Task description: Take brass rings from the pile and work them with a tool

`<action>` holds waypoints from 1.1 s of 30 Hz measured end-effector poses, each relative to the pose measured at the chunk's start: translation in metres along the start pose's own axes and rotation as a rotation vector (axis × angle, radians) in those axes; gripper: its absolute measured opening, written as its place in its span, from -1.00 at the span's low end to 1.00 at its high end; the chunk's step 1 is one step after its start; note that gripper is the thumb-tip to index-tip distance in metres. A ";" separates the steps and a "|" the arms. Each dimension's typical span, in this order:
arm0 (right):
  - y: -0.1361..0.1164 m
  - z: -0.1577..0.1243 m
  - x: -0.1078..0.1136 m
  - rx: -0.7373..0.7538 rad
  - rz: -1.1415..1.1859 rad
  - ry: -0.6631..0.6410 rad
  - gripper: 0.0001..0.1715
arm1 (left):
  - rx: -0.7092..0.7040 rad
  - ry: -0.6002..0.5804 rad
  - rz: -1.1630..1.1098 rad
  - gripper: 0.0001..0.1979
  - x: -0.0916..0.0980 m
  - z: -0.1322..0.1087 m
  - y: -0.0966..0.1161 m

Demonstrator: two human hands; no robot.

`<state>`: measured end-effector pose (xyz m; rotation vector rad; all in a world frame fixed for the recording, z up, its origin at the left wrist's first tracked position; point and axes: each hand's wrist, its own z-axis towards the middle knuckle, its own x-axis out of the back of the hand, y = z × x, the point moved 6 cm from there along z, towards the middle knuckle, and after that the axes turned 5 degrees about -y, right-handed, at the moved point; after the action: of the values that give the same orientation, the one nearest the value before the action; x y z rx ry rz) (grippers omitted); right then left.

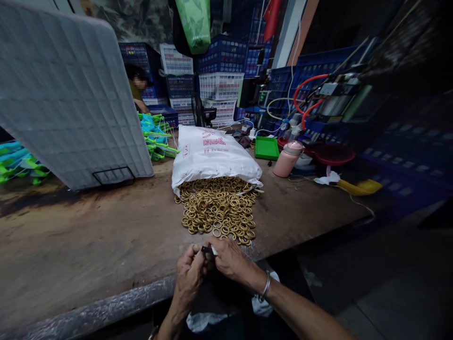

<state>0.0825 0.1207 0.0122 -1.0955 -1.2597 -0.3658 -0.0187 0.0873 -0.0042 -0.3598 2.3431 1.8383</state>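
Just past the table's front edge, my left hand (191,270) and my right hand (231,259) meet with closed fingers. Between them is a small black piece (206,249) with a white part on its right side, pinched from both sides; its kind is too small to make out. A loose pile of brass-coloured rings (219,212) lies right behind my fingertips. The rings spill from the mouth of a white woven sack (215,153) with red print, lying on its side. A metal bangle is on my right wrist.
A grey padded panel (78,94) stands on the wooden table (116,236) at left, by blue and green plastic items (155,134). At right are a pink bottle (286,160), a green tray (266,148) and a red dish (334,155). Stacked crates and a person (136,87) are behind.
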 end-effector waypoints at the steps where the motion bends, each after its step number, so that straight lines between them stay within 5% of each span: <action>1: 0.000 0.001 -0.001 -0.009 0.001 -0.007 -0.67 | -0.001 -0.003 0.009 -0.64 0.001 0.000 -0.001; 8: 0.025 0.004 0.009 -0.158 -0.127 0.033 -0.68 | 0.050 -0.168 -0.026 -0.70 -0.008 -0.033 -0.002; 13: 0.053 -0.001 0.026 -0.195 -0.039 0.159 -0.74 | 0.379 -0.361 -0.065 -0.68 -0.015 -0.058 -0.061; 16: 0.059 -0.007 0.022 -0.165 0.090 0.198 -0.78 | 0.535 -0.270 -0.138 -0.68 0.001 -0.057 -0.105; 20: 0.051 -0.015 0.007 -0.135 0.150 0.187 -0.79 | 0.669 0.012 -0.228 -0.77 0.024 -0.050 -0.144; 24: 0.038 -0.015 -0.003 -0.131 0.049 0.162 -0.67 | 0.618 0.144 -0.351 -0.94 0.023 -0.039 -0.161; 29: 0.036 -0.013 -0.008 -0.162 -0.063 0.135 -0.64 | 0.415 0.025 -0.350 -0.80 0.013 -0.025 -0.170; 33: 0.038 -0.014 -0.008 -0.164 -0.103 0.151 -0.70 | 0.364 -0.012 -0.176 -0.66 0.012 -0.027 -0.157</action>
<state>0.1165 0.1249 -0.0116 -1.1212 -1.1699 -0.6277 0.0135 0.0245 -0.1476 -0.4851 2.4800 1.3013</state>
